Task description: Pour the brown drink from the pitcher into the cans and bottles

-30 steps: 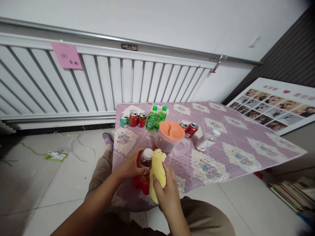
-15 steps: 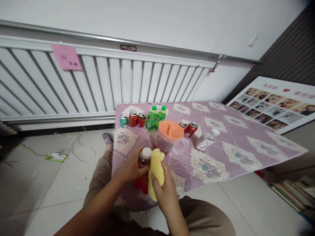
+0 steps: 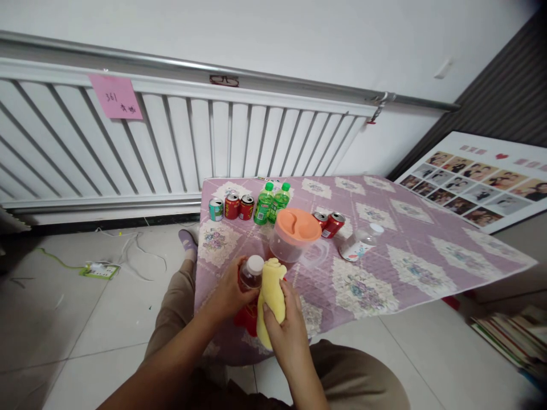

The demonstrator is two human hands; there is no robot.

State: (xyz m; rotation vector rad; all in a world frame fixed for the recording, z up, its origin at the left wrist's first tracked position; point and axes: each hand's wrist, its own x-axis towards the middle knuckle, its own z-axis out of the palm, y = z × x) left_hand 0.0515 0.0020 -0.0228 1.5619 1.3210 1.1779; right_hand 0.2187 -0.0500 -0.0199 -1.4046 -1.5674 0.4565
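At the near left part of the table, my left hand (image 3: pixel 231 290) is wrapped round an upright bottle (image 3: pixel 251 272) with a white cap. My right hand (image 3: pixel 287 313) grips a rolled yellow cloth (image 3: pixel 272 296), which stands close beside the bottle on its right. Something red (image 3: pixel 247 319) lies below the bottle, partly hidden by my hands and the cloth. Just beyond the cloth is a clear pitcher (image 3: pixel 284 249) with an orange lid (image 3: pixel 298 226) and a handle on its right.
Behind the pitcher stand several cans (image 3: pixel 232 206) and two green bottles (image 3: pixel 264 205). Two red cans (image 3: pixel 333 225) and a tilted clear bottle (image 3: pixel 358 245) are to its right. A radiator (image 3: pixel 239 136) runs behind the flowered tablecloth (image 3: pixel 410 250).
The view has shifted very slightly. Both hands keep their holds on the bottle and the cloth, with hardly any movement.
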